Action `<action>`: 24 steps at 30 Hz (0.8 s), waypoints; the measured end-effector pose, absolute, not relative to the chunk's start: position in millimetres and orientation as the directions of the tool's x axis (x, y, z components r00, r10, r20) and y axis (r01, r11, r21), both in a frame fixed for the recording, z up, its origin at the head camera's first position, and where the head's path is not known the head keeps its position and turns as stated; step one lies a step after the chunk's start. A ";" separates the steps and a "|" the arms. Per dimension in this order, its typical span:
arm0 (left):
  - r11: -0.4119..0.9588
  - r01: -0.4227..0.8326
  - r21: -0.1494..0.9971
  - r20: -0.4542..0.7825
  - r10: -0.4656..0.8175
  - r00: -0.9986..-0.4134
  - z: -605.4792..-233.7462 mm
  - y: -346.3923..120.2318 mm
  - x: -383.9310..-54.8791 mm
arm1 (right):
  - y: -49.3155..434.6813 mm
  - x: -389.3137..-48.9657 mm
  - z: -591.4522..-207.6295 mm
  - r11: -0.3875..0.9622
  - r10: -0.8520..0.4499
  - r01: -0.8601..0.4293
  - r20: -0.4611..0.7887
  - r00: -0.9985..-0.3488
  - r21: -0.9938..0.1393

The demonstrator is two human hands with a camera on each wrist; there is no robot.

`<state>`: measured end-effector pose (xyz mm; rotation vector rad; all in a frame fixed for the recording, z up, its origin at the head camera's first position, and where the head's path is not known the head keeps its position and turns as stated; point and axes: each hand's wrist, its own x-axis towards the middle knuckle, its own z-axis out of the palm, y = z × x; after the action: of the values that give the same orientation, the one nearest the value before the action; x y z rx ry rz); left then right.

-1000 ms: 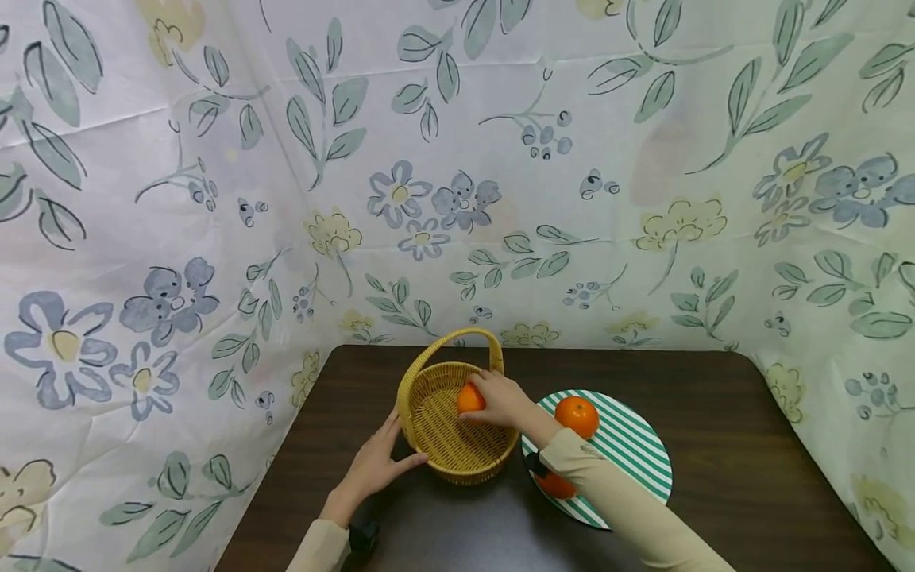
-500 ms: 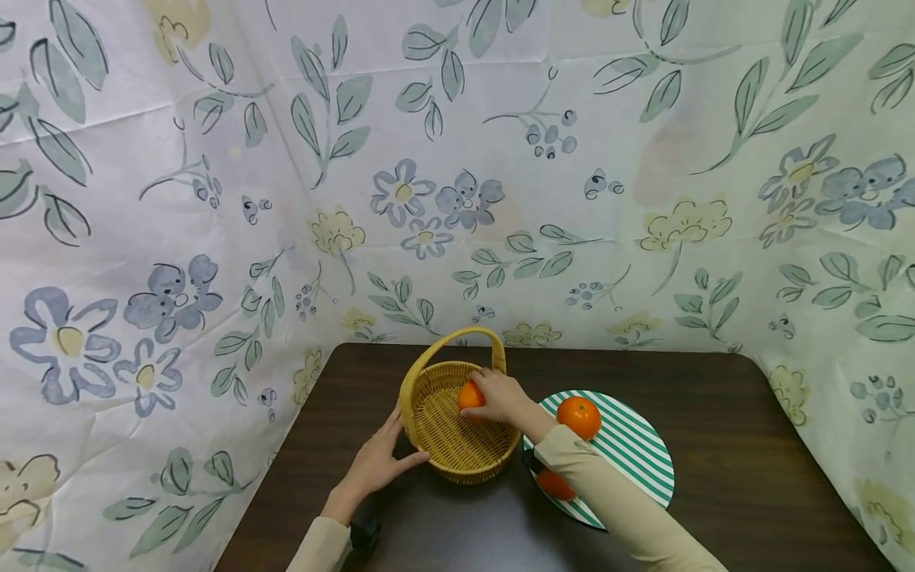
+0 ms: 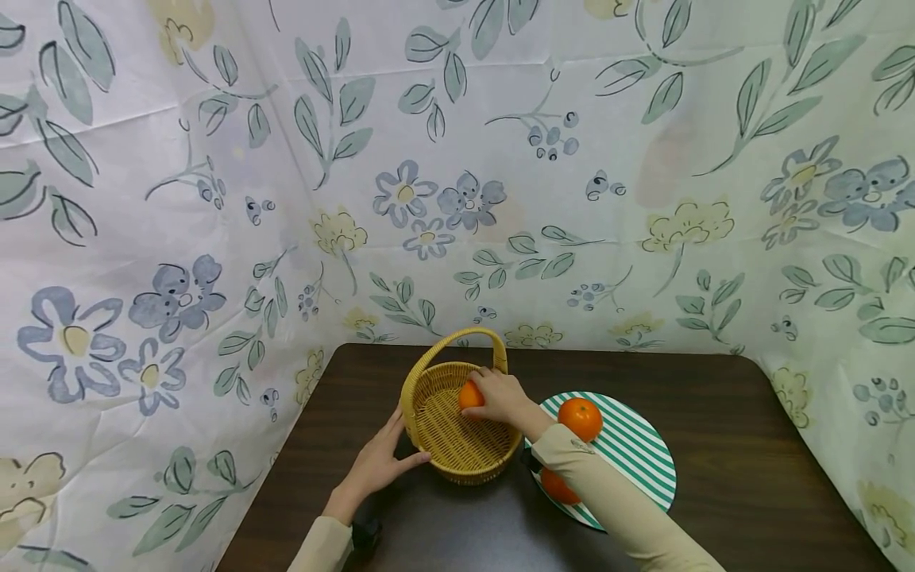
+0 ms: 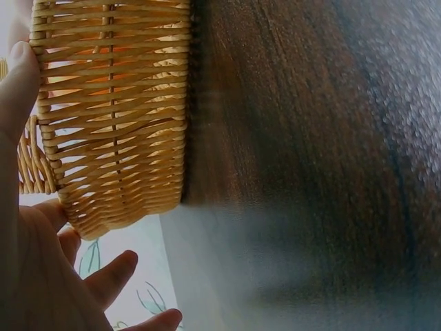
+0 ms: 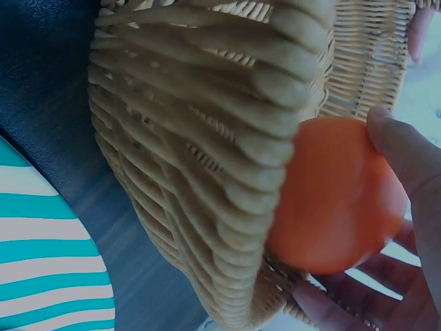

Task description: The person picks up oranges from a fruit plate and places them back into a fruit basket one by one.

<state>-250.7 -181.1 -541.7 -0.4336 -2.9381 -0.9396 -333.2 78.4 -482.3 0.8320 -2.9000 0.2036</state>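
Note:
A yellow wicker basket [image 3: 465, 478] with an arched handle stands on the dark table. My left hand [image 3: 379, 462] rests against its left side, fingers spread and fairly straight; in the left wrist view the thumb [image 4: 21, 76] touches the rim. Reaching over the basket's right side, my right hand [image 3: 503, 400] grips an orange [image 3: 469, 395] inside it. The right wrist view has this smooth orange [image 5: 337, 196] between thumb and fingers, beside the woven wall [image 5: 200, 138].
Right of the basket lies a round plate [image 3: 639, 449] with green and white stripes. One orange [image 3: 580, 419] sits on it, and another orange [image 3: 559, 486] is partly covered by my right sleeve. Floral cloth [image 3: 515, 199] hangs behind the table [image 3: 715, 445].
The head view has shifted very slightly. Both hands, the basket and the held orange keep practically the same places.

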 end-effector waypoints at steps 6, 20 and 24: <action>0.783 0.268 0.562 0.102 0.256 -0.961 -541.7 -181.5 -250.9 | 79.9 -333.3 -481.8 0.837 -0.528 -0.543 0.155 -0.835 -0.076; 0.775 0.258 0.577 0.092 0.251 -0.963 -539.9 -181.1 -250.1 | 88.6 -325.6 -479.5 0.818 -0.558 -0.574 0.179 -0.810 -0.044; 0.778 0.252 0.576 0.084 0.250 -0.965 -540.5 -180.9 -250.5 | 92.2 -322.9 -479.4 0.806 -0.571 -0.590 0.204 -0.795 -0.042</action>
<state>-250.5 -180.9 -540.5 -0.4178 -2.9596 -0.9596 -322.9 92.2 -479.4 0.9119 -2.8114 0.1534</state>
